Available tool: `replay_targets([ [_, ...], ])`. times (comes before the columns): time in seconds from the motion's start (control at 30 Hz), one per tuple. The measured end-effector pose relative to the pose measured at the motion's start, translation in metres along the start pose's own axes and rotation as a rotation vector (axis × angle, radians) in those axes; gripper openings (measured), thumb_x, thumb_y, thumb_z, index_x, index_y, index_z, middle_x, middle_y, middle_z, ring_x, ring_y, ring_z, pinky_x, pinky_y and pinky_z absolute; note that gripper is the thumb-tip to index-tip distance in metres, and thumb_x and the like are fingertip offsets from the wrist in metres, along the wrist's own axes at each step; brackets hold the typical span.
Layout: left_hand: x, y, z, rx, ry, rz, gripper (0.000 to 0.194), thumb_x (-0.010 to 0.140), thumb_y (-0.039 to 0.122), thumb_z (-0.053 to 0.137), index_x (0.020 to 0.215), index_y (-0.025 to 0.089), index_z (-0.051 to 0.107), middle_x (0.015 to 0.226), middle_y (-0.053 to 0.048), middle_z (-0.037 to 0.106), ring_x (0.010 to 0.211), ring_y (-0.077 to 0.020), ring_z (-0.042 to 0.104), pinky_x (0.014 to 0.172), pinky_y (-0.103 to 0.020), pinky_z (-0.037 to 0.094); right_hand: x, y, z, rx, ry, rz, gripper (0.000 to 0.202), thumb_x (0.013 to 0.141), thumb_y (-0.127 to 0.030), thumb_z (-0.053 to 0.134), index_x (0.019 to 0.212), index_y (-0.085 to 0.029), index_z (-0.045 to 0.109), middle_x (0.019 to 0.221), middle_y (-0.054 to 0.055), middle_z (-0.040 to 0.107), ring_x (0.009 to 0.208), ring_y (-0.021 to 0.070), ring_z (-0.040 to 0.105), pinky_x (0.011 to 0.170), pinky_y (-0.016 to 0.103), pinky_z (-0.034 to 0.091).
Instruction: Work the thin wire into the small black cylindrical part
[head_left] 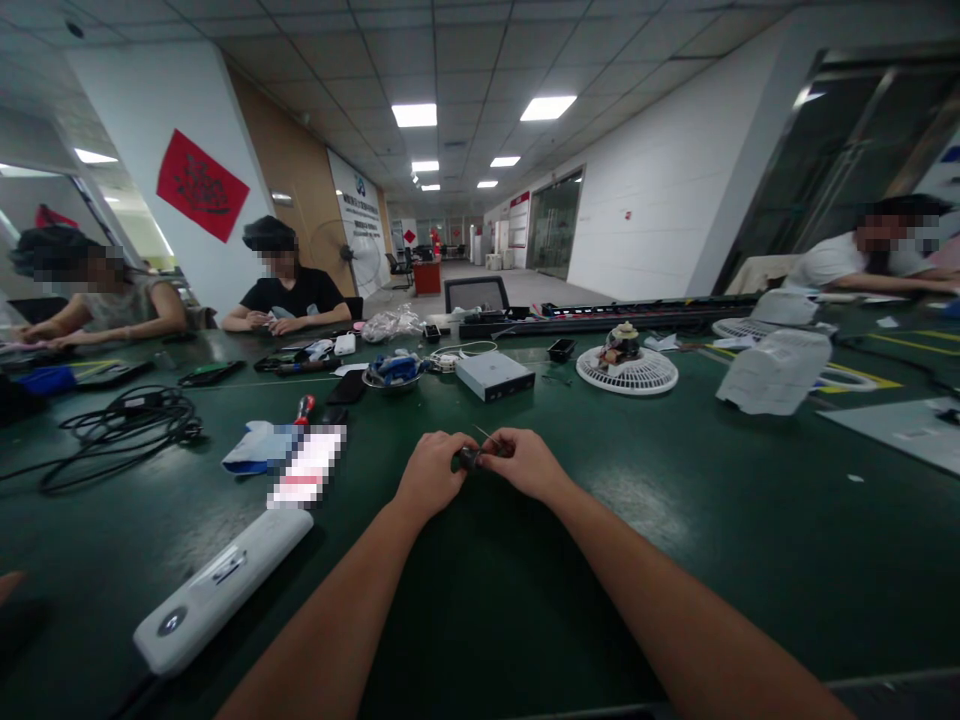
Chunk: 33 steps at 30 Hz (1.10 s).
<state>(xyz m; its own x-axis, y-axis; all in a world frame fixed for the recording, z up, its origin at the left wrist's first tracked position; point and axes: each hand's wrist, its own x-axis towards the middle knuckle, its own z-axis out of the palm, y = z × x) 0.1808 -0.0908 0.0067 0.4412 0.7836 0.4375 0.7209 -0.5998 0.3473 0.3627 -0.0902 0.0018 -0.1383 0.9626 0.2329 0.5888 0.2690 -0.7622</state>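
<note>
Both my hands meet over the middle of the green table [480, 560]. My left hand [435, 470] has its fingers closed on a small dark part [469, 458], too small to name. My right hand [525, 462] pinches the same part from the other side, its thumb and fingertips pressed together. A thin pale wire or pin [481, 431] sticks up to the left by the right fingertips. Something dark and reddish shows within the right fingers. Beyond the hands lies a grey disc drive [495, 376].
A white power strip [225, 590] lies front left, near a blue-and-white packet [261, 446], a red-handled tool [304, 409] and a coiled black cable [131, 430]. A white fan grille with a motor [628, 366] and a translucent plastic cover [777, 372] sit right. Other people sit around the table.
</note>
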Motion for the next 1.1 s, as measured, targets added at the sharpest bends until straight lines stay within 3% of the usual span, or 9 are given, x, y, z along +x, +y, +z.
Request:
replay_targets([
  [0.37,0.000,0.001,0.001,0.004,-0.009,0.028,0.027,0.076,0.021,0.069,0.103,0.025,0.065,0.097,-0.003,0.070,0.094,-0.0218,0.061,0.089,-0.037,0.043,-0.004,-0.004,-0.001,-0.079,0.027,-0.055,0.014,0.075,-0.032,0.068,0.082,-0.020,0.070,0.073,-0.001,0.068,0.066,0.0136,0.058,0.059,0.024,0.040],
  [0.57,0.001,-0.003,0.003,0.082,0.050,-0.083,0.026,0.078,0.026,0.068,0.103,0.024,0.064,0.091,-0.003,0.069,0.088,-0.0224,0.062,0.085,-0.037,0.044,-0.003,-0.002,0.001,-0.107,0.117,-0.066,0.031,0.086,-0.034,0.057,0.114,-0.021,0.061,0.089,0.002,0.069,0.070,0.0146,0.060,0.065,0.027,0.044],
  [0.73,0.001,-0.011,0.004,0.078,0.083,-0.189,0.027,0.077,0.026,0.068,0.104,0.024,0.062,0.093,-0.002,0.070,0.088,-0.0219,0.063,0.082,-0.035,0.045,-0.001,0.002,-0.002,-0.248,0.067,-0.119,0.025,0.091,-0.026,0.050,0.106,-0.023,0.070,0.096,0.004,0.069,0.084,0.0166,0.062,0.074,0.028,0.045],
  [0.97,0.001,-0.006,0.004,0.034,0.065,-0.153,0.035,0.074,0.023,0.071,0.106,0.024,0.057,0.086,0.000,0.069,0.085,-0.0208,0.064,0.079,-0.034,0.044,-0.003,-0.001,-0.005,-0.400,-0.008,-0.136,0.027,0.090,-0.028,0.052,0.107,-0.027,0.073,0.102,0.003,0.073,0.089,0.0199,0.065,0.077,0.030,0.046],
  [1.1,0.001,-0.004,0.003,0.081,0.074,-0.143,0.026,0.075,0.024,0.071,0.097,0.024,0.058,0.083,0.001,0.068,0.082,-0.0205,0.063,0.077,-0.033,0.044,-0.005,-0.005,-0.009,-0.498,-0.005,-0.157,0.026,0.087,-0.026,0.054,0.101,-0.026,0.075,0.097,0.005,0.074,0.089,0.0220,0.066,0.078,0.031,0.046],
])
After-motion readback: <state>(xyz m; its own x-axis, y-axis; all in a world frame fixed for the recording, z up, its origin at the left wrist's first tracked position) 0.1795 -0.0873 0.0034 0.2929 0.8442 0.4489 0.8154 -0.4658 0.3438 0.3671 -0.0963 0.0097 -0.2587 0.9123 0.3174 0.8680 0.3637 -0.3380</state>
